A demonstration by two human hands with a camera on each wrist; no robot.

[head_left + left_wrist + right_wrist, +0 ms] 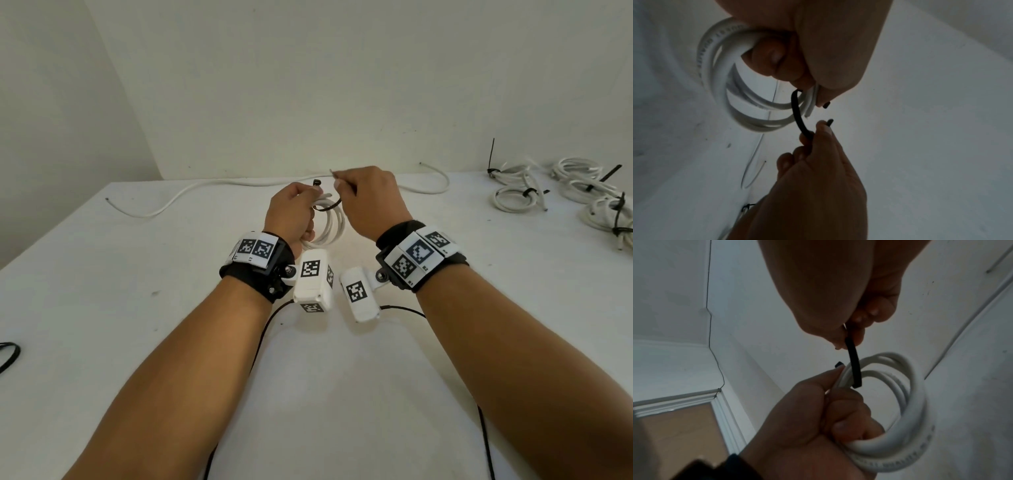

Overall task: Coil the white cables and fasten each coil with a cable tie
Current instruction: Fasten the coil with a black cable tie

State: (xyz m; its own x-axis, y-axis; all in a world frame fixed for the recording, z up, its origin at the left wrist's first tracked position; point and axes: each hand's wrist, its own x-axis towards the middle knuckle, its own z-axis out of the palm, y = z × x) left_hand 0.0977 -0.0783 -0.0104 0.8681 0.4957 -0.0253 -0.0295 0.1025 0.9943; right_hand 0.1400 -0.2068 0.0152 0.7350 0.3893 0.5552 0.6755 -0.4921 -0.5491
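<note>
Two hands work at mid-bench: my left hand has its grip closed round the springy, light white coil while my right hand pinches the stiff black cable tie looped over it, finished bundles lying at two o'clock on the white bench before a plain pale wall.

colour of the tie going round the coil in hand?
Black cable tie, clearest in the right wrist view against the white coil.
</note>
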